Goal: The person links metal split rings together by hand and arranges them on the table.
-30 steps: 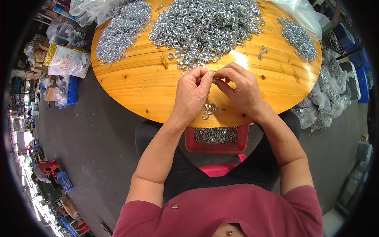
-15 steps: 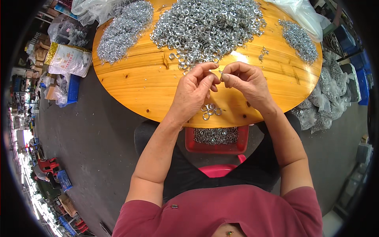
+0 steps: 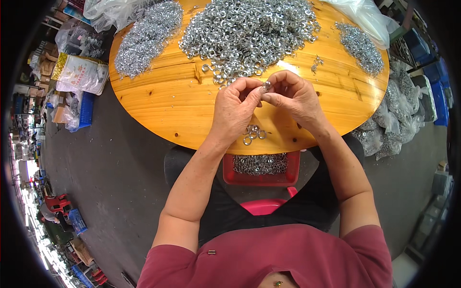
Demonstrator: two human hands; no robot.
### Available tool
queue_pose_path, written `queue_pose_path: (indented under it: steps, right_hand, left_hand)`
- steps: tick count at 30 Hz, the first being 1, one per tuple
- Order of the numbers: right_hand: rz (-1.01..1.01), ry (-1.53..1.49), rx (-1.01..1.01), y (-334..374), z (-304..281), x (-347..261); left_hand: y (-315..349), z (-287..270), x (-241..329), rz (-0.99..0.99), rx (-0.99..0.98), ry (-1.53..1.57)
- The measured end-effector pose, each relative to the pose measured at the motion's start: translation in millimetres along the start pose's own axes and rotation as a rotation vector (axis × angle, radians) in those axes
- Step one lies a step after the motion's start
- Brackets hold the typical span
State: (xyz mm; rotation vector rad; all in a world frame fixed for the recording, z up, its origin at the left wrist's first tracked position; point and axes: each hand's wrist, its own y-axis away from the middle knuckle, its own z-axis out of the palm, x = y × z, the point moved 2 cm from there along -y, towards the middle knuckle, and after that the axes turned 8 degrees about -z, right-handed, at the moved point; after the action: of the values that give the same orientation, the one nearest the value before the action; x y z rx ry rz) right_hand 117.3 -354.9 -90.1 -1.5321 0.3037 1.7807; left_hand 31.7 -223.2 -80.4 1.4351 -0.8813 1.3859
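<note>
Over the wooden table (image 3: 158, 115), my left hand (image 3: 231, 109) pinches a small shiny metal ring (image 3: 266, 85) between thumb and fingertips. My right hand (image 3: 298, 102) is closed at the ring's other side, its thumb and curled fingers against the same piece. The fingertips partly hide the ring, and any smaller part between them cannot be made out. Below my hands, several loose metal rings (image 3: 248, 141) lie near the table's front edge. Just beyond them spreads a big heap of similar rings (image 3: 249, 38).
Piles of small shiny metal parts lie at the left (image 3: 149, 41) and right (image 3: 362, 50) of the table, with a few loose pieces (image 3: 317, 63) between. Under the front edge sits a red bin (image 3: 261, 180) holding metal parts. Filled clear bags (image 3: 396, 113) stand on the floor at right.
My hands have come together; the right fingertips, earlier slightly apart with a tiny piece, now meet the left ones. A shiny ring now shows between them.
</note>
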Motion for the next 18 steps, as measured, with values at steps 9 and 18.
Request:
queue_pose_path:
  steps: [9, 18]
  right_hand:
    - [0.057, 0.145, 0.024, 0, -7, -8]
    - [0.082, 0.179, 0.058, 0, -12, -7]
  left_hand:
    - [-1, 3, 6, -0.07, -0.006, 0.069]
    - [-1, 0, 8, -0.224, -0.073, 0.237]
